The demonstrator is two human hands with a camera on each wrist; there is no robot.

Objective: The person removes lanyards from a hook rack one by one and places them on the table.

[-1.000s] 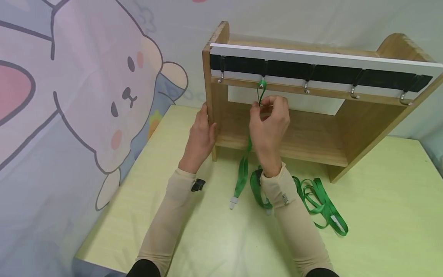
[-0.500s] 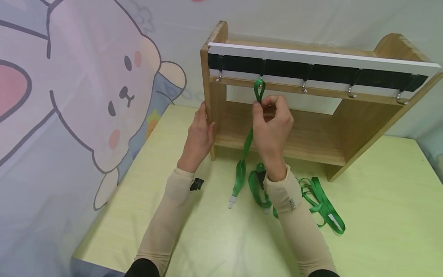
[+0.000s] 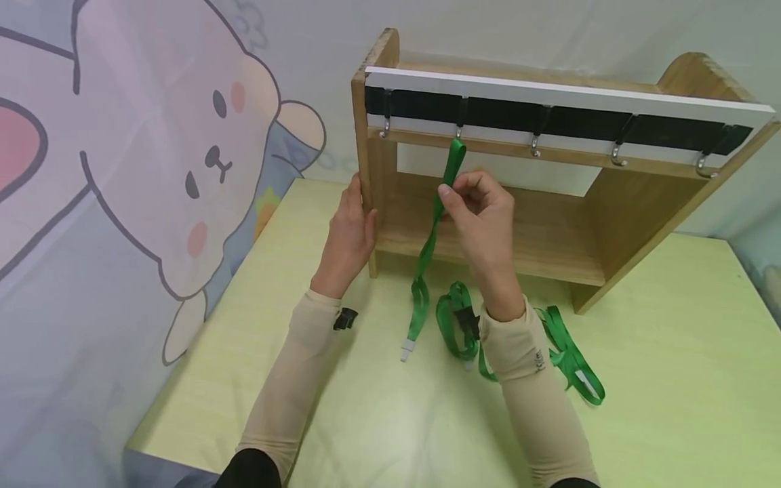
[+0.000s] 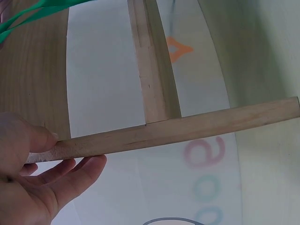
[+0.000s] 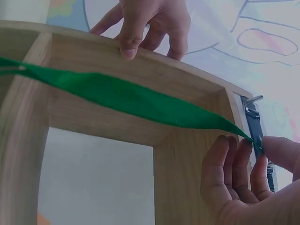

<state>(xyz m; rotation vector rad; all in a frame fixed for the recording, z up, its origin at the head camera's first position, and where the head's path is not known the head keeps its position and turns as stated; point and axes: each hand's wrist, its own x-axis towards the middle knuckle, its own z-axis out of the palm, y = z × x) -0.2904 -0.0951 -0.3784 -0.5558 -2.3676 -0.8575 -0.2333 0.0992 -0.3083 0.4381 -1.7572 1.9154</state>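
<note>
A green lanyard (image 3: pixel 419 298) hangs from the second hook (image 3: pixel 459 130) from the left on a wooden shelf (image 3: pixel 549 261), its white clip end low over the table. My right hand (image 3: pixel 485 224) pinches the strap between thumb and fingertips a little below that hook. In the right wrist view, the twisted strap (image 5: pixel 140 101) runs away from the right hand (image 5: pixel 243 187). My left hand (image 3: pixel 344 247) grips the shelf's left side panel; the left wrist view has the thumb on one side of the panel (image 4: pixel 126 137) and fingers on the other.
Another green lanyard (image 3: pixel 448 332) with a black buckle lies on the table, and more green straps (image 3: pixel 573 359) lie by the right forearm. A small black buckle (image 3: pixel 346 319) is beside the left sleeve. Other hooks (image 3: pixel 535 146) line the shelf's black strip. A cartoon-printed wall stands left.
The lanyard's loop at the hook looked rounded and open before; now it shows as a flat, narrow strap. My right hand has shifted slightly down, and my left hand has stayed on the panel.
</note>
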